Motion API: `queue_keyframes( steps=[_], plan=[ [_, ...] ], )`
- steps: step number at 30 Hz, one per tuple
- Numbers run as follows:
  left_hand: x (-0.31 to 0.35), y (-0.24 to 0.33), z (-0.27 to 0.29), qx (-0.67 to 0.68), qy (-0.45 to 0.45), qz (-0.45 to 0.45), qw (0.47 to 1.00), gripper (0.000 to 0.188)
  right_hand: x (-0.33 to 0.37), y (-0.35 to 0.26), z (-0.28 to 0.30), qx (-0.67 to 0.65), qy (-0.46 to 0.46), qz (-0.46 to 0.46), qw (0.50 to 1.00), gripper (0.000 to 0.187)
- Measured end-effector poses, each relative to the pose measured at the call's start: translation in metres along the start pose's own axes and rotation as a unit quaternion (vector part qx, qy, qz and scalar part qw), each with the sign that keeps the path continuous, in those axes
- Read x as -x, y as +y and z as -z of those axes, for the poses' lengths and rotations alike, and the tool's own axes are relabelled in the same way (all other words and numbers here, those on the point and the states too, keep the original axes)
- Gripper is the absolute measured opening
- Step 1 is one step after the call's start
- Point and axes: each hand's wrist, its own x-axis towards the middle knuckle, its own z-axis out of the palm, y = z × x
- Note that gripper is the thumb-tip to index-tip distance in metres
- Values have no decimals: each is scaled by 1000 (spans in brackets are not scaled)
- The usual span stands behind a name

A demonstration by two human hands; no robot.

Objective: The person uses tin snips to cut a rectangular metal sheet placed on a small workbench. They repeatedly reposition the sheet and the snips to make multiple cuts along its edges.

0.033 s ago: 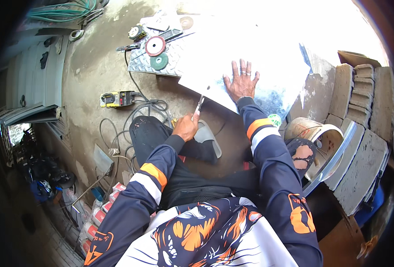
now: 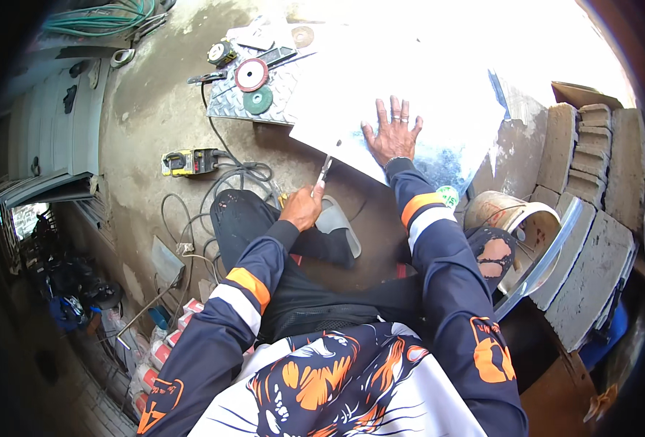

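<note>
My right hand (image 2: 392,137) lies flat with fingers spread on a large, shiny metal sheet (image 2: 439,149), with a ring on one finger. Closed round a slim metal hand tool (image 2: 325,169), my left hand (image 2: 302,210) is just below the sheet's near left edge. The tool's tip points up toward that edge, close to a small dark spot; whether they touch, I cannot tell. Most of its handle is hidden in my fist, so its exact kind is unclear. Glare washes out the sheet's far part.
Left of the sheet, a patterned metal plate (image 2: 224,103) carries a red-rimmed disc (image 2: 251,75), a green disc (image 2: 258,100) and a tape measure (image 2: 221,52). A yellow-black power tool (image 2: 190,162) and coiled cable (image 2: 253,173) lie on the floor. A bucket (image 2: 493,207) and concrete blocks (image 2: 588,255) stand right.
</note>
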Motion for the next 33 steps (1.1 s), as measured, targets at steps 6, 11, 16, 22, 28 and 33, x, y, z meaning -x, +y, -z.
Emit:
queue_keyframes(
  steps=[6, 11, 16, 22, 28, 33],
  plan=[
    [-3, 7, 9, 41, -55, 27, 997, 66, 0, 1, 9, 6, -18, -1, 1000, 67],
    [0, 23, 23, -2, -71, 43, 997, 68, -1, -1, 7, 8, -25, 3, 1000, 66],
    [1, 41, 36, 20, -117, 84, 989, 68, -2, 2, 2, 3, -27, 12, 1000, 65],
    [-1, 49, 43, 50, -142, 91, 984, 66, -3, 0, 2, 19, -38, 10, 999, 64],
    [-7, 2, 2, 29, -59, 51, 997, 59, -3, -4, 6, 13, -11, 15, 1000, 64],
    [14, -17, -17, -77, 128, -109, 983, 39, 1, -3, 8, 13, 3, 14, 1000, 64]
  ],
)
